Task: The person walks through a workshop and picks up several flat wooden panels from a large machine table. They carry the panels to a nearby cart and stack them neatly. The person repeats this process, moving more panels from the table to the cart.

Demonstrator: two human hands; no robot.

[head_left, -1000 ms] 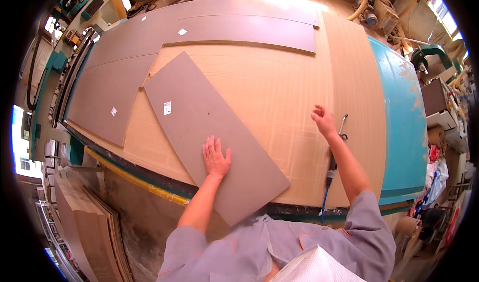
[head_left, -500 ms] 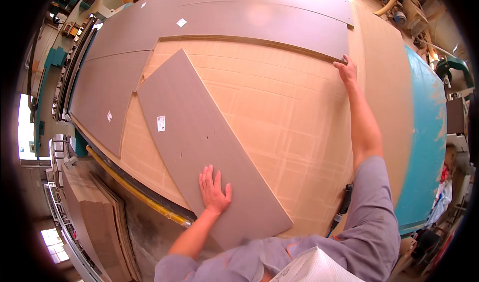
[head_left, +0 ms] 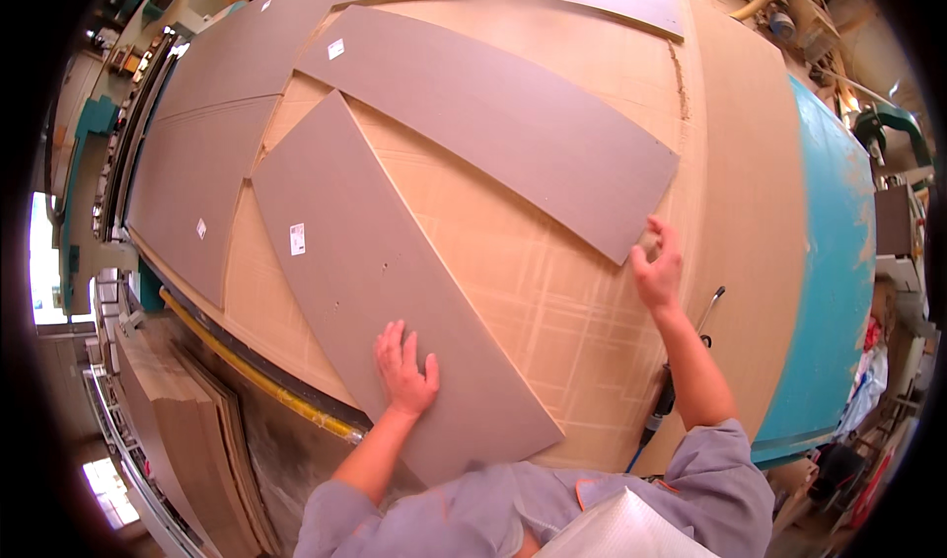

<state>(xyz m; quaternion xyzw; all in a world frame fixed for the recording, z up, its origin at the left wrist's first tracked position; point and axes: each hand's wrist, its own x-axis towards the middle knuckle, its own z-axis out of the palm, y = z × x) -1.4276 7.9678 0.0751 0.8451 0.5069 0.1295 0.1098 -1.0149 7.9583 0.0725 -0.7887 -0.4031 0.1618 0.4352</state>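
My left hand (head_left: 402,372) lies flat, fingers spread, on a long grey-brown board (head_left: 370,232) slanting down toward my body. This board carries a white label and two small holes. Beyond it, a second grey-brown board (head_left: 493,129) lies at an angle, its label at the far left end. At that board's right end, near the lower corner, my right hand (head_left: 659,267) grips the edge with bent fingers; the fingertips' exact hold is partly hidden. Both boards rest on a tan sheet (head_left: 552,331) marked with cut lines.
More grey-brown boards (head_left: 207,153) lie at the left and along the far side. A dark handheld tool (head_left: 661,405) with a thin metal tip lies by my right forearm. Blue-green surface (head_left: 824,292) borders the right side. A yellow bar (head_left: 261,371) edges the table; stacked boards (head_left: 182,430) stand below it.
My right hand has come toward me, drawing the second board out of the far row and turning it aslant. The left hand stays on the nearer board. More of the dark tool shows.
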